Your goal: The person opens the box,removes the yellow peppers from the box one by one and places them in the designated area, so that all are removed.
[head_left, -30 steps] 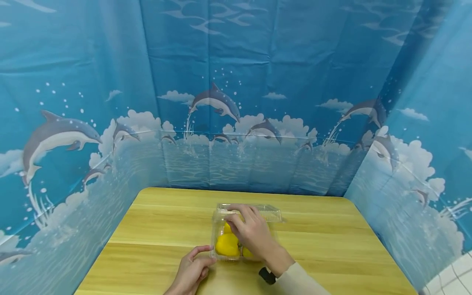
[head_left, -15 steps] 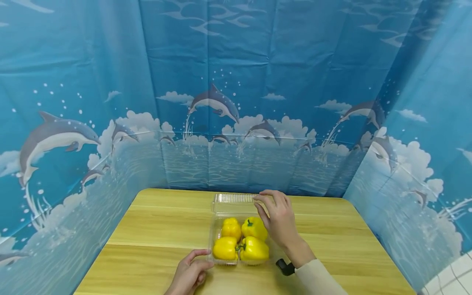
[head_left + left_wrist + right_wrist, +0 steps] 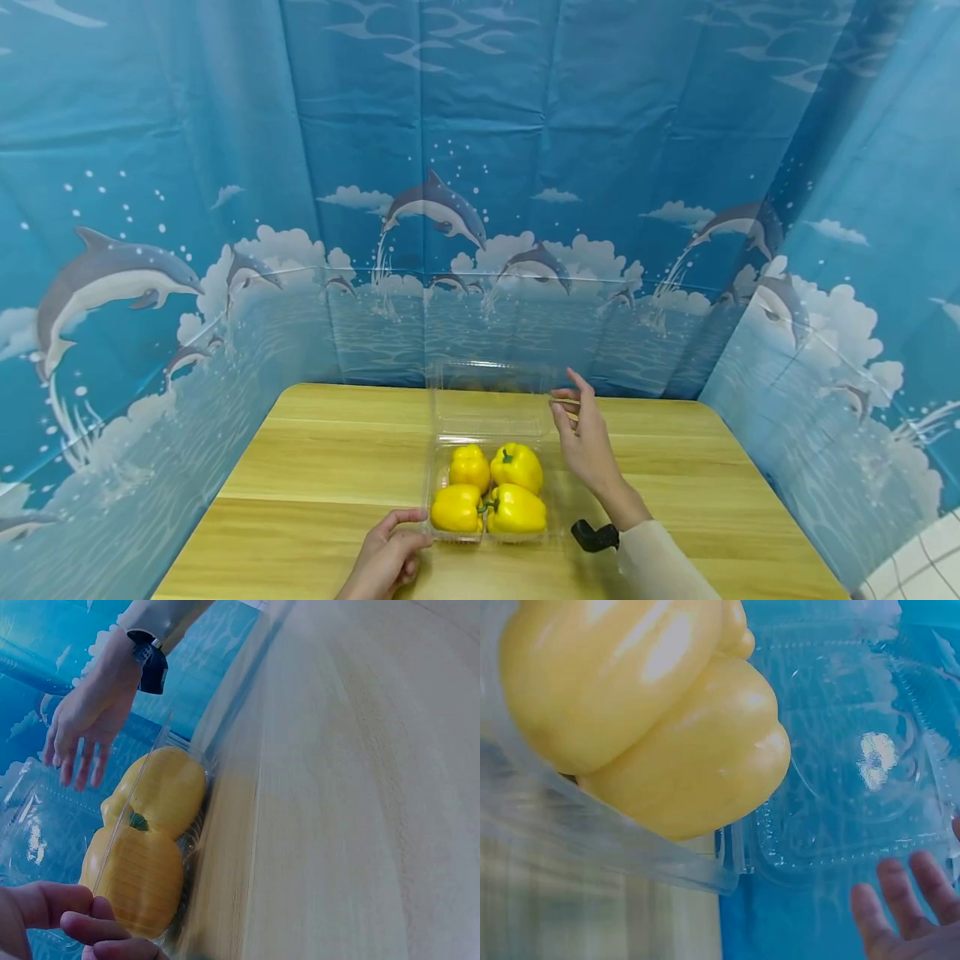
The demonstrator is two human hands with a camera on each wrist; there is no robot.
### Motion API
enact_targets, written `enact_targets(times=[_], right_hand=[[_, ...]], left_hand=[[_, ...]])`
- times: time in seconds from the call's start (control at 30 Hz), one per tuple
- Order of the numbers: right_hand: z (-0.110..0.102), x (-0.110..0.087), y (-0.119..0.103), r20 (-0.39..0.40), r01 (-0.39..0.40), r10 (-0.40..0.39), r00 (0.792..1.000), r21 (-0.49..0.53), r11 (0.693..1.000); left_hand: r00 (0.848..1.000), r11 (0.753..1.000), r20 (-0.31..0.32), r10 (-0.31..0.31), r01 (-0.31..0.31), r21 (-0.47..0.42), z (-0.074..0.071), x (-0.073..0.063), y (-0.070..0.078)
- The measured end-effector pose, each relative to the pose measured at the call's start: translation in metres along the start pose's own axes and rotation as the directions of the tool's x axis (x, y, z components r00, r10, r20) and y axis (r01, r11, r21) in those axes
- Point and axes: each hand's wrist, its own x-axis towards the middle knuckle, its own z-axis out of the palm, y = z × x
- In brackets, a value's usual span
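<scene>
A clear plastic clamshell box (image 3: 431, 492) sits on the table in the head view, holding several yellow bell peppers (image 3: 516, 508). Its transparent lid (image 3: 487, 408) stands raised at the back. My left hand (image 3: 384, 557) pinches the box's near-left rim between thumb and finger; the left wrist view shows this grip beside a pepper (image 3: 142, 881). My right hand (image 3: 592, 442) is by the lid's right edge, fingers extended and holding nothing. In the right wrist view its fingers (image 3: 900, 900) lie near the lid (image 3: 840, 750); whether they touch it I cannot tell.
The wooden table (image 3: 322, 467) spreads around the box on all sides. A blue dolphin-print curtain (image 3: 480, 325) hangs along its back and sides. A black device (image 3: 594, 536) is worn at the right wrist.
The lid has swung up and back from over the peppers, uncovering them. My right hand moved right and away from the box, releasing the lid's edge. The left hand has hardly moved.
</scene>
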Motion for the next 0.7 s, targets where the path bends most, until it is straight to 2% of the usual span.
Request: enact_targets(times=[0.07,0.2,0.4,0.5,0.7], right_hand=[[-0.001,-0.002,0.004,0.051,-0.069,0.068,0.996,0.031,0.997],[-0.001,-0.005,0.012,0.141,-0.153,0.147,0.979,0.029,0.988],[0.002,-0.011,0.033,0.239,-0.27,0.251,0.938,0.052,0.961],[0.005,-0.014,0.04,0.26,-0.323,0.297,0.919,0.062,0.944],[0.008,-0.014,0.044,0.262,-0.374,0.346,0.901,0.067,0.925]], left_hand=[[1.0,1.0,0.0,0.005,-0.005,-0.004,0.001,-0.001,0.0],[1.0,1.0,-0.003,0.005,-0.005,-0.01,0.002,-0.002,-0.001],[1.0,1.0,0.013,-0.015,0.015,-0.007,0.005,0.001,-0.001],[1.0,1.0,0.02,-0.019,0.019,0.003,0.005,0.001,-0.002],[1.0,0.998,0.005,-0.013,0.013,0.055,0.005,0.0,0.001]])
